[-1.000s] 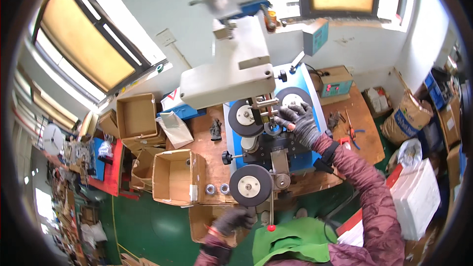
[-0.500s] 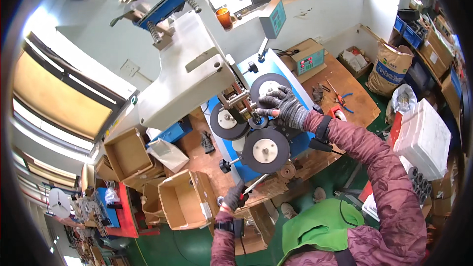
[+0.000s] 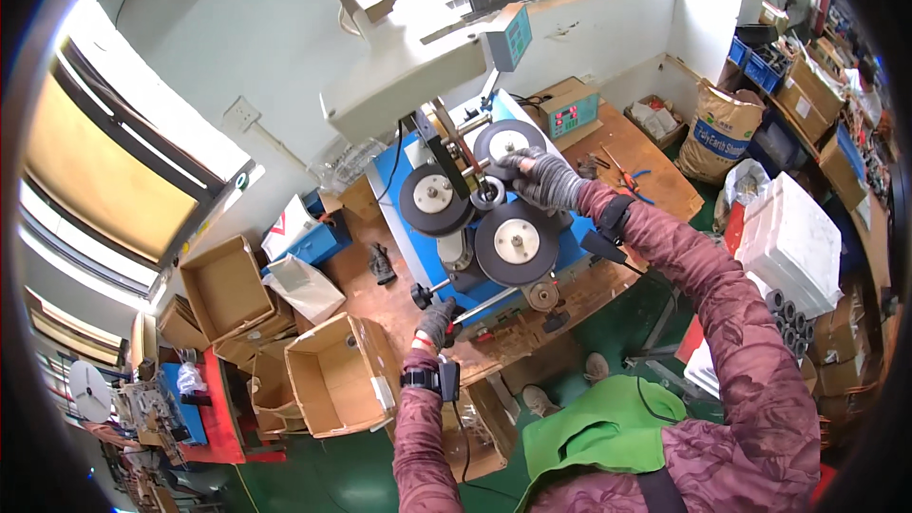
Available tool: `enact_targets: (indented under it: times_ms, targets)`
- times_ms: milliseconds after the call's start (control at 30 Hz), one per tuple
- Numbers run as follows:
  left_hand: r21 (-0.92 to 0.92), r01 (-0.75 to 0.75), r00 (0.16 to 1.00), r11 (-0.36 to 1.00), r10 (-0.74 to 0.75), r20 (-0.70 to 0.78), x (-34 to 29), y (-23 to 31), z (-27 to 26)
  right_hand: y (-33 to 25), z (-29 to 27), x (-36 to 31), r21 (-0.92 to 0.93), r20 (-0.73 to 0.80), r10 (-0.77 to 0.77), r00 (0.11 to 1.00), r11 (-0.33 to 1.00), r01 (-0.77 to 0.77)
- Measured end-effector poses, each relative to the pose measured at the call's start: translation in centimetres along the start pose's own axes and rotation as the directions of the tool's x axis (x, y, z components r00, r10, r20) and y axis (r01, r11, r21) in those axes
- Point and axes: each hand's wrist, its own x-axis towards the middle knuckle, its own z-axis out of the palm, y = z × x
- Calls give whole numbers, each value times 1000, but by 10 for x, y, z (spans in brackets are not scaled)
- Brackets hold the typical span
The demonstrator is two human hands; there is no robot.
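My left hand [image 3: 435, 323], in a dark glove, is closed around the end of a metal lever [image 3: 489, 305] at the machine's near edge. My right hand [image 3: 551, 180], in a grey striped glove, reaches over the wheels with its fingers apart and slightly bent. Its fingertips are by the far dark wheel [image 3: 496, 141] and a small dark ring [image 3: 489, 193]; whether they touch is unclear. That ring sits between the far wheel, a left wheel [image 3: 433, 198] and a near wheel [image 3: 516, 241], all with pale hubs. Above them is the machine's white arm [image 3: 408, 85].
Cardboard boxes [image 3: 328, 408] stand left of the wooden workbench [image 3: 608, 287]. A control box [image 3: 574, 119] with a red display sits at the back right, near orange-handled pliers [image 3: 624, 178]. White foam boxes [image 3: 793, 237] and a paper sack [image 3: 719, 133] are farther right.
The machine's white arm has moved back and away from me, uncovering more of the wheels. My left hand and the lever have moved farther from me. My right hand remains by the ring.
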Motion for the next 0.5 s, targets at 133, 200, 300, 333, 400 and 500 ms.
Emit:
enact_targets:
  times_ms: [133,200,300,333,400,500]
  targets:
    - [3,361,832,933,-321,-453,-22,-17,13,-25,-17,-24,18,-7,-22,1000,1000,22]
    - [353,364,836,862,-136,-531,-9,26,27,-6,-56,-60,-99,39,98,994,991,-94]
    - [475,238,790,848,115,-602,-20,24,31,-6,-102,-95,-52,8,116,993,992,-116]
    - [555,157,732,817,281,-620,-19,25,32,-9,-117,-106,-151,-29,172,985,973,-175]
    - [571,144,710,808,318,-628,-16,21,35,-3,-144,-131,-215,-90,248,965,941,-262]
    - [582,96,655,807,389,-648,-10,21,37,7,-167,-158,-220,-142,244,959,937,-271]
